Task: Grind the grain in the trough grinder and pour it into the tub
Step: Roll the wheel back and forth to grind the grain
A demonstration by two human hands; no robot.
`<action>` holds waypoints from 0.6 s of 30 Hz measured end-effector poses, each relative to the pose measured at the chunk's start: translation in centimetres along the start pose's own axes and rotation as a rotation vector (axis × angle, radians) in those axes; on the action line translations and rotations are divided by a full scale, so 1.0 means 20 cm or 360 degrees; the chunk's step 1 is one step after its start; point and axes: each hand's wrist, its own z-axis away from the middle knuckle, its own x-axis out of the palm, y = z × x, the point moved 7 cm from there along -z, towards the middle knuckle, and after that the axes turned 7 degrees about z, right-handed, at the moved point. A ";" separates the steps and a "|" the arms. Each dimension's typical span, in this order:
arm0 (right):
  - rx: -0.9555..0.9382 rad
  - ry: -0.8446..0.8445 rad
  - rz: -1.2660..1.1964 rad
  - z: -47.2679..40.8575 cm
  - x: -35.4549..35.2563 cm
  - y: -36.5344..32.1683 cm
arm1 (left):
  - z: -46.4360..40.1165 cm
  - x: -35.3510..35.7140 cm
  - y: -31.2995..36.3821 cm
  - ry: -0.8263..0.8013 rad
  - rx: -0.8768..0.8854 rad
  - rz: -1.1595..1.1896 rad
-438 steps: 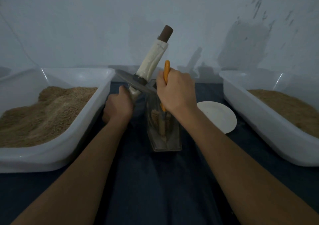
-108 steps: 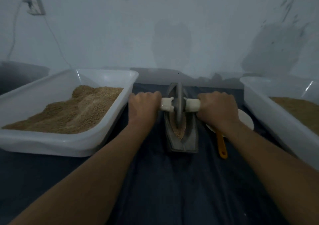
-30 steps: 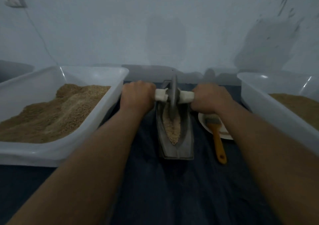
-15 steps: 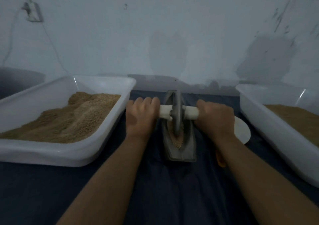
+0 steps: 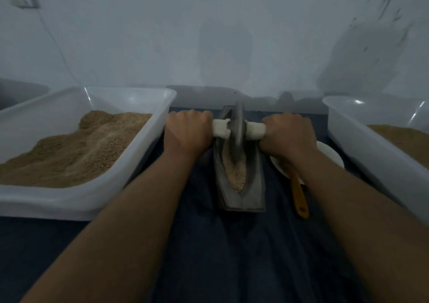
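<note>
Grain [image 5: 236, 173] is lying in the trough grinder [image 5: 240, 182] mid-bench, between two tubs. Head view: left hand [image 5: 186, 133] and right hand [image 5: 287, 135] are each gripping the wheel's axle [image 5: 255, 129]; grinding is underway. Next: continuing to roll, then pouring. Half a second ago the wheel [image 5: 238, 135] sat nearer.

A grey trough grinder [image 5: 240, 186] lies lengthwise on the cloth, its upright wheel [image 5: 237, 133] standing in tan grain [image 5: 236, 175].
</note>
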 end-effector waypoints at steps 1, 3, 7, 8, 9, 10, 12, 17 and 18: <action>-0.0052 -0.0197 -0.0033 -0.08 0.03 0.00 | -0.06 0.03 -0.02 -0.0056 0.0012 0.0020; -0.0110 -0.0560 -0.0159 -0.19 0.08 0.00 | -0.17 0.09 -0.05 -0.0196 0.0011 0.0056; -0.0116 -0.0613 -0.0232 -0.24 0.10 0.01 | -0.19 0.10 -0.06 -0.0209 0.0005 0.0059; -0.0115 -0.0582 -0.0216 -0.22 0.09 0.01 | -0.15 0.08 -0.04 -0.0147 0.0010 0.0052; -0.0102 -0.0538 -0.0190 -0.19 0.08 0.01 | -0.11 0.05 -0.02 -0.0097 0.0003 0.0052; -0.0073 -0.0454 -0.0152 -0.15 0.06 0.01 | -0.07 0.03 -0.01 -0.0042 -0.0012 0.0058; -0.0021 -0.0108 -0.0058 -0.03 -0.01 0.00 | 0.03 -0.03 0.01 0.0075 -0.0055 0.0060; 0.0076 0.0626 -0.0078 0.29 -0.22 -0.06 | 0.28 -0.21 0.05 0.0277 -0.0060 0.0055; 0.0050 0.0670 -0.0082 0.31 -0.25 -0.06 | 0.32 -0.23 0.06 0.0283 -0.0053 0.0074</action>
